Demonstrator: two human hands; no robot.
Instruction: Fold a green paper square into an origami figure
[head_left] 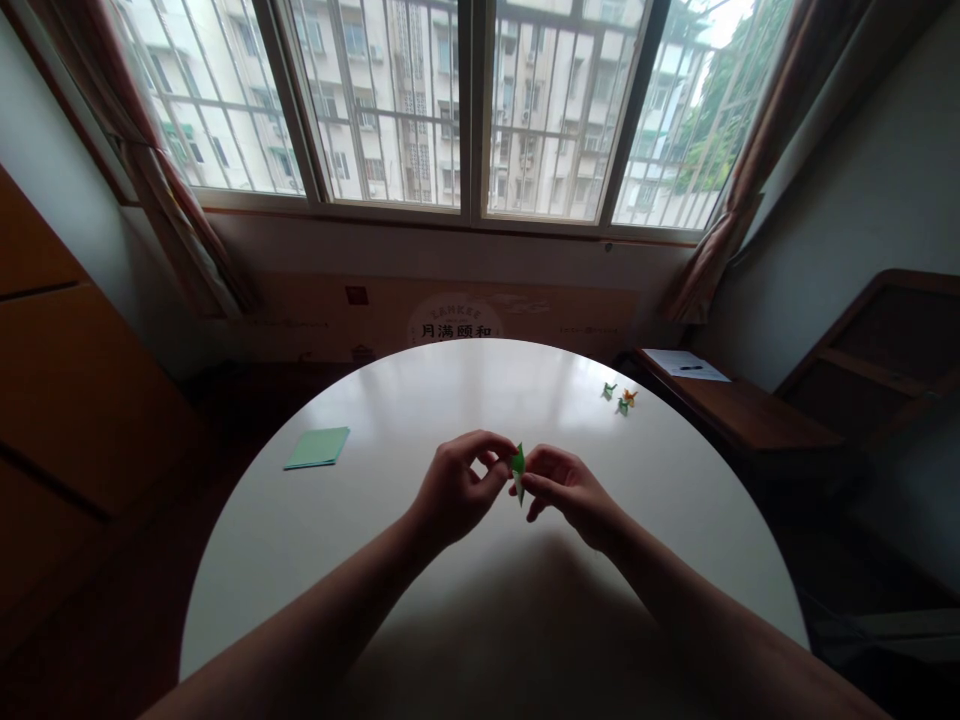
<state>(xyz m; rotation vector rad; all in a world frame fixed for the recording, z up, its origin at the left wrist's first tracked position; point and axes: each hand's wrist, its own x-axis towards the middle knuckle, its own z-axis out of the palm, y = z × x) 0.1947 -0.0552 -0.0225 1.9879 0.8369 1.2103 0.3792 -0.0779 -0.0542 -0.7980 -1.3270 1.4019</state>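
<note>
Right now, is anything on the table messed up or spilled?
Nothing looks spilled or broken. The green stack lies a bit askew, and the three little folded papers sit in a loose cluster, but neither seems odd.

A paper stack [317, 448] lies on the left of the desk [480, 385]; three small folded figures [622, 398] sit close together near its far right edge. Beyond them, right of the desk, a pen [691, 368], or what seems one, rests on a sheet [679, 363] on a bench [739, 410].
</note>
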